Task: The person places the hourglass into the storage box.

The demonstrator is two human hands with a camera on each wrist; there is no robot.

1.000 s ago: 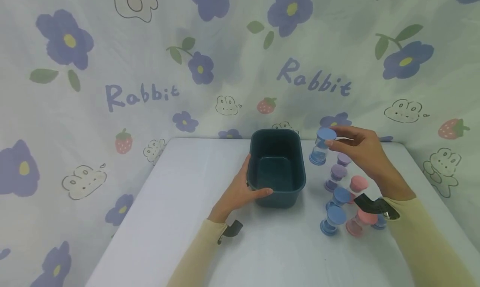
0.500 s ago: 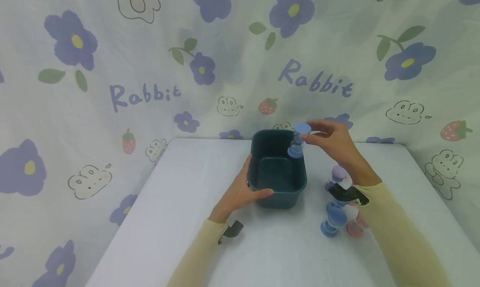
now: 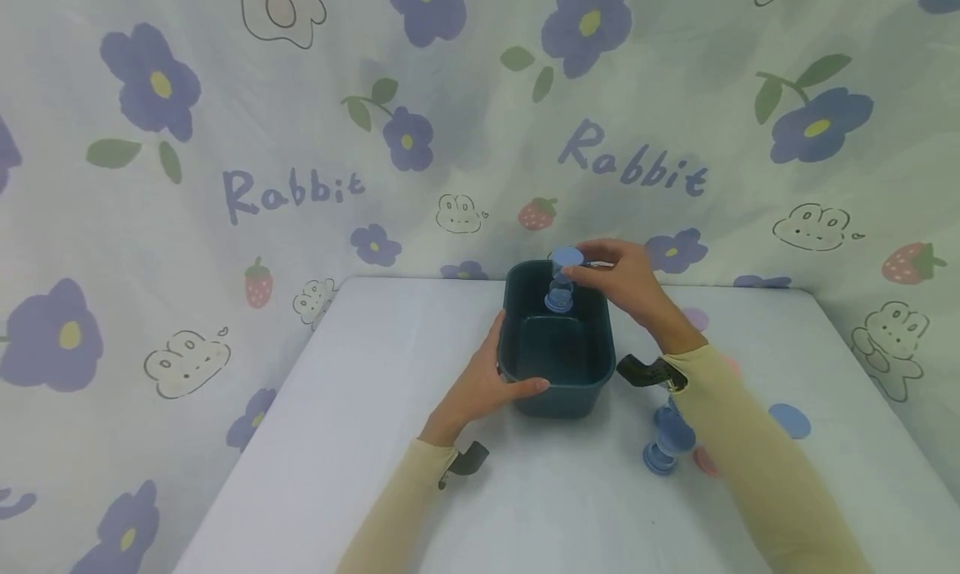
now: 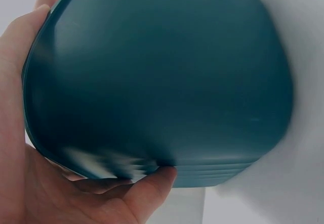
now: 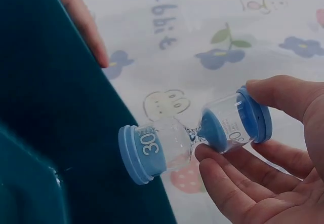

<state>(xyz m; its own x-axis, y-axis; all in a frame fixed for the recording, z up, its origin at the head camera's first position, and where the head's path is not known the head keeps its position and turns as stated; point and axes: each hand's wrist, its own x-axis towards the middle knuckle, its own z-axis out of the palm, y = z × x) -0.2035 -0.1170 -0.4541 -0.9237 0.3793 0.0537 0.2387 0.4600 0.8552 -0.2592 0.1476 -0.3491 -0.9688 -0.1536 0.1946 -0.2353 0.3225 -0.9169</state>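
A dark teal plastic bin (image 3: 558,403) stands on the white table. My left hand (image 3: 480,382) grips its left side, thumb at the near rim and fingers along the outer wall; in the left wrist view the fingers (image 4: 152,188) press against the bin's ribbed side. My right hand (image 3: 630,278) pinches a sand timer (image 5: 157,148) with light blue caps and blue sand, marked 30. It is held by its top cap and neck, upright in the head view, its lower cap over the back part of the bin's opening.
Right of the bin stands a blue sand timer (image 3: 670,443), another close behind it. My right sleeve (image 3: 750,457) partly hides more timers, among them one with a blue cap (image 3: 790,421), a purple cap (image 3: 697,318) and some pink. A patterned curtain (image 3: 465,124) hangs behind the table.
My right hand has carried the blue sand timer leftward, from beside the bin to over its opening. My left hand keeps its hold on the bin.
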